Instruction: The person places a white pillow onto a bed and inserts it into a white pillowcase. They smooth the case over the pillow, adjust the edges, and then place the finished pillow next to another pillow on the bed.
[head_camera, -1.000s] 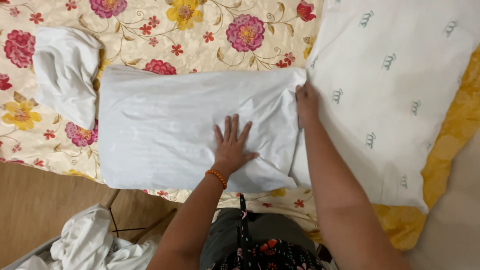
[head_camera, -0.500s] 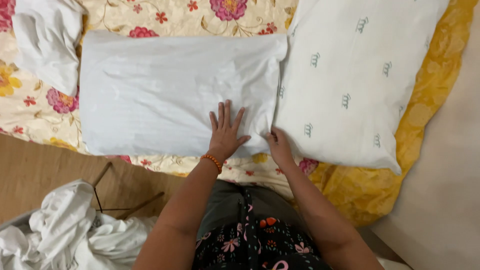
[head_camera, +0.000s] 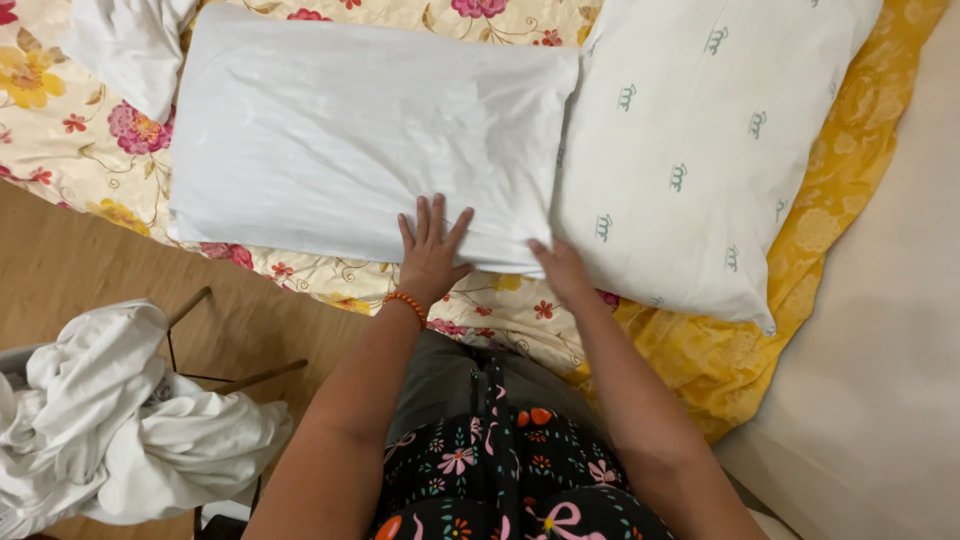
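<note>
The left hand (head_camera: 432, 250) lies flat, fingers spread, palm down on the near edge of the white pillowcase-covered pillow (head_camera: 360, 130), gripping nothing; an orange bead bracelet (head_camera: 405, 302) circles its wrist; the right hand (head_camera: 560, 268) rests at that pillow's near right corner, and whether its fingers pinch the fabric cannot be told. The pillow lies lengthwise on the floral bedsheet (head_camera: 70, 120), its right end touching a second pillow with small grey motifs (head_camera: 690, 150); a crumpled white cloth (head_camera: 120, 40) sits just left of it; a yellow bedcover (head_camera: 850, 200) edges the bed; a heap of white laundry (head_camera: 110, 420) rests over the wooden floor (head_camera: 90, 270).
</note>
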